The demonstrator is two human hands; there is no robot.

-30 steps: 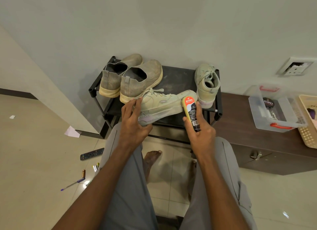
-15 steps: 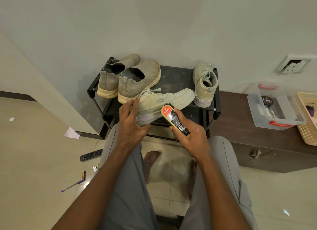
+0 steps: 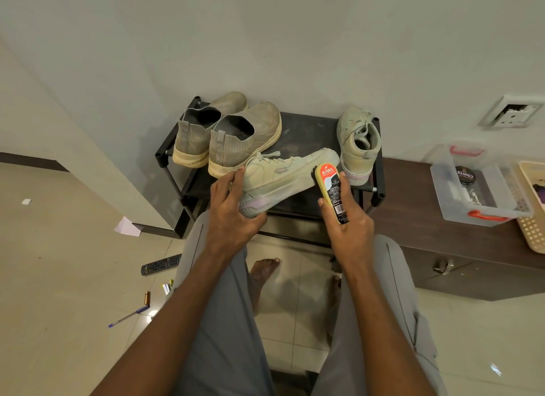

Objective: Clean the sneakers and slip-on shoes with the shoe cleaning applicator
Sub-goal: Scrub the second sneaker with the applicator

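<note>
Left hand (image 3: pixel 233 215) wrapped round the heel of a pale sneaker (image 3: pixel 283 180), fingers (image 3: pixel 236 175) curled over the collar and clamped on it, toe pointing away toward the right. Right hand (image 3: pixel 348 221) gripping the shoe cleaning applicator (image 3: pixel 331 193), fingers closed along its sides, dark sponge end touching the sneaker's side near the toe. Beyond the fingers, on the black rack (image 3: pixel 303 130): second sneaker (image 3: pixel 358 144) to the right, slip-on shoes (image 3: pixel 227 136) to the left, seemingly not yet treated.

Risks from here: heel-only grip letting the shoe twist under sideways pressure; hard squeezing flooding liquid onto trousers or floor; missed patches near the sole.
</note>
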